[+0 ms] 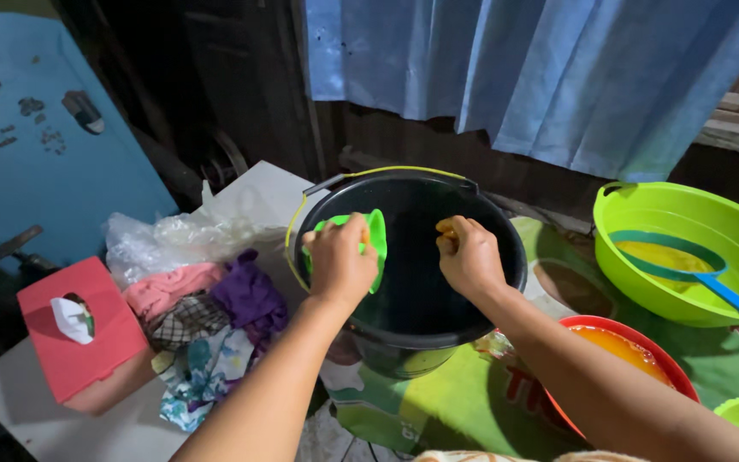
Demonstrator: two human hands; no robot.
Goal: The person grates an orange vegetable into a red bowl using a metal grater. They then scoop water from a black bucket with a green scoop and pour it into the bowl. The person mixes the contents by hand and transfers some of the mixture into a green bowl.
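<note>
My left hand (338,261) grips a small green plastic cup (373,237), tilted on its side over the open black bucket (506,257). My right hand (470,255) is closed on a small orange piece (445,228), held over the same bucket just right of the cup. The bucket's inside is dark and has a yellow-edged wire handle lying back along its rim. Both hands hover above the bucket's mouth, a short gap between them.
A lime green basin (643,214) with yellowish liquid and a blue strainer (712,275) stands at right. A red bowl (643,329) of orange liquid sits in front of it. Left: crumpled cloths (215,308), a plastic bag (164,239), a red tissue box (70,334).
</note>
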